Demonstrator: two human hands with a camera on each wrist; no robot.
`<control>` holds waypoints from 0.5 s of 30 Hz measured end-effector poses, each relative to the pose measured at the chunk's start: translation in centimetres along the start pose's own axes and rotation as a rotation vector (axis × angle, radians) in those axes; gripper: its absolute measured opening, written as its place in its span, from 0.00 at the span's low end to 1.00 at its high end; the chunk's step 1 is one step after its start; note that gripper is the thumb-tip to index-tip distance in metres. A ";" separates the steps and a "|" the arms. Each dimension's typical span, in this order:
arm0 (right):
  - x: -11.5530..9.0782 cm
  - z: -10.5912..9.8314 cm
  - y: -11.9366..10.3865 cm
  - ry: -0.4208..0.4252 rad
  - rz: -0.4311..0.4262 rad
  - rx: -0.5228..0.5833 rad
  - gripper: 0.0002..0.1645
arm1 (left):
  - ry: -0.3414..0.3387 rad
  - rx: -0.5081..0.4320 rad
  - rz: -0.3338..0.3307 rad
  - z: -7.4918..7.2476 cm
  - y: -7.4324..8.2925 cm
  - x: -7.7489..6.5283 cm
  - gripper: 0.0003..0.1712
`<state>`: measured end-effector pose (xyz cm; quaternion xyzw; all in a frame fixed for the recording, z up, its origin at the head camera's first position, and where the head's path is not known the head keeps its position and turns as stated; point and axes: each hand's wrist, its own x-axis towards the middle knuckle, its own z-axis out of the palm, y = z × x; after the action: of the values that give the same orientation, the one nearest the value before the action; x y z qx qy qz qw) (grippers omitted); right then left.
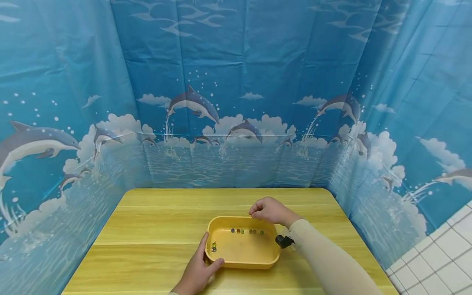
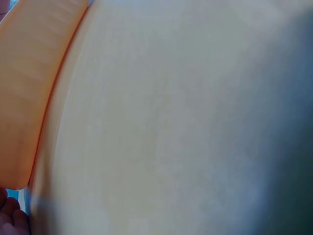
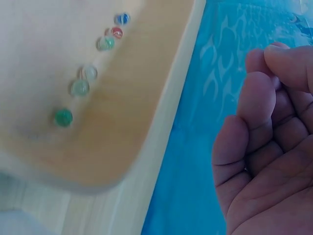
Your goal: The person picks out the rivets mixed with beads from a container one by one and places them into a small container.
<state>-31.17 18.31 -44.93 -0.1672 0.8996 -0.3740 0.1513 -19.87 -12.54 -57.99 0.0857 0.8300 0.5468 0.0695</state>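
A shallow yellow plastic tray [image 1: 239, 264] holds several glass marbles. Most sit in a loose row near its far wall, among them a green marble [image 3: 63, 117], a red one [image 3: 117, 33] and a blue one [image 3: 122, 19]. A few more marbles [image 1: 214, 249] lie by the left wall. My left hand [image 1: 197, 268] grips the tray's near left corner, thumb on the front rim and fingers along the left side. Above the far right rim, my right hand [image 1: 273, 211] is bent with thumb and index fingertips together. No object shows between them in the right wrist view.
The tray stands on a yellow wood-grain table [image 1: 155, 229]. A blue curtain [image 1: 228, 164] printed with dolphins hangs behind and beside it. White tiles [image 1: 435, 262] show at the lower right. A black wrist camera [image 1: 284, 241] sits at my right cuff, over the tray's right rim.
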 end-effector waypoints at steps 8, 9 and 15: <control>-1.0 -2.1 0.7 0.032 0.011 0.023 0.09 | 0.007 0.018 0.003 -0.4 -0.1 0.4 0.62; -1.1 -2.3 0.8 0.038 0.016 0.027 0.09 | 0.007 0.019 0.003 -0.4 -0.1 0.5 0.62; -1.7 -3.3 1.5 0.061 0.036 0.031 0.10 | 0.006 0.021 0.019 -0.8 -0.2 0.8 0.62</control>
<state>-31.25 22.06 -43.54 -0.1373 0.9007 -0.3902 0.1331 -20.79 -13.12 -57.90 0.0926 0.8350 0.5390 0.0611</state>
